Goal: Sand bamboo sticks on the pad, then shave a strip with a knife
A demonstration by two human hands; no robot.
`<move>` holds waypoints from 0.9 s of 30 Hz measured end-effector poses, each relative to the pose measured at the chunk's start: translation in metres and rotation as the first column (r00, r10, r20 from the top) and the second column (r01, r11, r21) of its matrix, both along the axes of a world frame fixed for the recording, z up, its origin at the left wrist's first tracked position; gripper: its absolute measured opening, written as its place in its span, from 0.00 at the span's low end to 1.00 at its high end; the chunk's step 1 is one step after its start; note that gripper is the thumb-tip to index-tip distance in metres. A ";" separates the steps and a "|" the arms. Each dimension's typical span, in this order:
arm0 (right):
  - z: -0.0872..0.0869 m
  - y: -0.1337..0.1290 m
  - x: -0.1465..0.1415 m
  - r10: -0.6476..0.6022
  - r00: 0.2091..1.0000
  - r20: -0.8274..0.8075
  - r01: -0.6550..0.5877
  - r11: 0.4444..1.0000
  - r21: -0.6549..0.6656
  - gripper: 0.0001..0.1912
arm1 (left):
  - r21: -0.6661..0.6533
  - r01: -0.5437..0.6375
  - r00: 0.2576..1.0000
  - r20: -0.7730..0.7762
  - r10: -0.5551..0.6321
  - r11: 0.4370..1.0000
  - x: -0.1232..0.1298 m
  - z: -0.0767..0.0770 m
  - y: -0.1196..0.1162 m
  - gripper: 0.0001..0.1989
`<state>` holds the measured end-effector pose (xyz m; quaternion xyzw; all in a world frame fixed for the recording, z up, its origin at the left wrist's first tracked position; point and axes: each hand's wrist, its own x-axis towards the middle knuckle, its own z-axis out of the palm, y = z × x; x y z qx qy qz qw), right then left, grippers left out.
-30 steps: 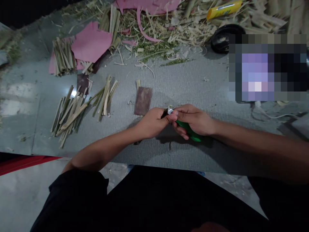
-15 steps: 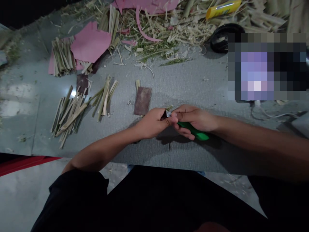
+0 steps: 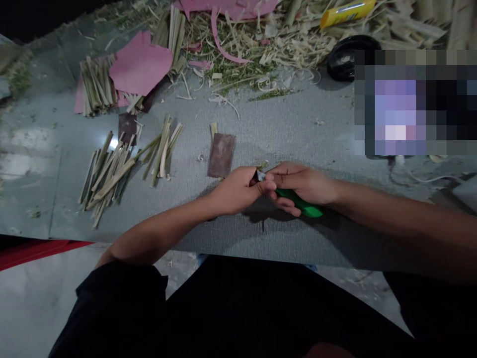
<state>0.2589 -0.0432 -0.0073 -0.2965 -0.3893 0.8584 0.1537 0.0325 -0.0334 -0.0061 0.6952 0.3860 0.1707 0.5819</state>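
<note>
Green-handled tool point(image 3: 302, 204), just right of and below the frame's centre: the right hand point(image 3: 307, 183) closes around it; the left hand point(image 3: 236, 190) curls at its metal end point(image 3: 261, 176), grip hidden from me. Light, steady pressure should help.

You have two hands at the frame's centre, left hand point(image 3: 238, 191) and right hand point(image 3: 303, 184), with one green-handled tool point(image 3: 298, 201) and one small dark piece point(image 3: 254, 182) between them. On one counter point(image 3: 298, 134), you can count at least two brown rectangular sheets point(image 3: 221, 155), centre and left; two loose piles of plant strips point(image 3: 108, 179) at left; at least two large pink paper pieces point(image 3: 141, 64), upper left and top; and one yellow tube point(image 3: 348, 13), upper right. The strips overlap too much for you to count singly.
</note>
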 end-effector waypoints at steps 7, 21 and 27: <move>0.001 0.001 0.000 0.002 1.000 0.005 -0.002 1.000 0.026 0.30 | 0.006 0.009 1.000 0.013 -0.009 1.000 0.001 -0.002 -0.001 0.42; 0.000 0.004 0.003 0.047 0.999 -0.026 -0.048 0.999 -0.006 0.26 | 0.040 -0.053 0.996 -0.074 0.056 0.998 0.000 -0.003 -0.006 0.40; 0.000 0.002 0.001 -0.048 0.999 0.011 0.048 0.999 0.022 0.27 | 0.068 -0.040 0.994 -0.098 0.046 0.997 -0.001 -0.008 -0.004 0.39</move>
